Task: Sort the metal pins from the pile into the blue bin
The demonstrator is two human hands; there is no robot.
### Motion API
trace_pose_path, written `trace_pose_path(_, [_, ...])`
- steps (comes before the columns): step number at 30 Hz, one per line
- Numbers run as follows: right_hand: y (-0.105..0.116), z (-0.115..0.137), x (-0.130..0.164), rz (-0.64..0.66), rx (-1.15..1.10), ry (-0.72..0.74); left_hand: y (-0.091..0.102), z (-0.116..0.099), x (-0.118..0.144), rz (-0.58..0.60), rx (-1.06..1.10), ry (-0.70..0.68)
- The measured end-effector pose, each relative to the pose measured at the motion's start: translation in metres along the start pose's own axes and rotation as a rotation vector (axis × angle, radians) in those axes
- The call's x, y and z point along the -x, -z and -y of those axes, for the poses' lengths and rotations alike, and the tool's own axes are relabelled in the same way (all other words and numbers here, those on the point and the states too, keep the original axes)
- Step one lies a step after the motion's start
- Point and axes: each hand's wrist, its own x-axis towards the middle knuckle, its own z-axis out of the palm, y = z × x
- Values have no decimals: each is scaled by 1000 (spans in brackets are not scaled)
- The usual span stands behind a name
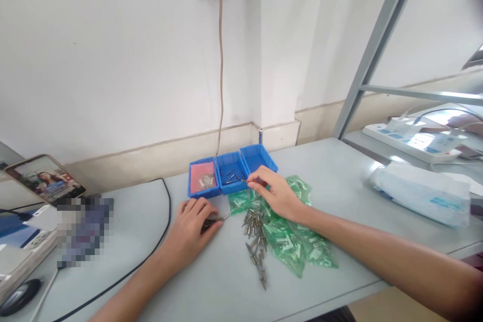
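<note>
My right hand [278, 195] pinches a small metal pin [244, 181] between thumb and fingertips, just over the front right of the middle blue bin [234, 189]. Several similar pins lie inside that bin. Curled on the table to the left, my left hand [191, 225] is closed round a bunch of metal pins [216, 220], their ends poking out by the thumb. Between my hands lies a loose pile of pins [255, 226]. Green plastic bags [286, 245] with small pieces inside are spread beneath and beside my right hand.
The left blue bin [204, 193] holds a pink sheet and a clear bag of pieces; another blue bin [257, 155] stands right. A phone [45, 179], a black cable [168, 211] and a mouse [20, 296] are on the left. A tissue pack [420, 193] lies right.
</note>
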Motion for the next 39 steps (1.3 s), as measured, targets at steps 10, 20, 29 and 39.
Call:
trace_pose_path(10, [0,3,-1,10,27,21,2,-5,3,-61,-370,47])
trace_pose_path(20, [-2,1,0,18,24,-4,-3,-9,12,-89,-462,211])
trace_pose_path(29, [-3,2,1,36,13,-12,-4,-5,10,-64,-314,206])
trace_pose_path(39, [-2,3,1,35,19,14,-5,-1,7,18,-196,122])
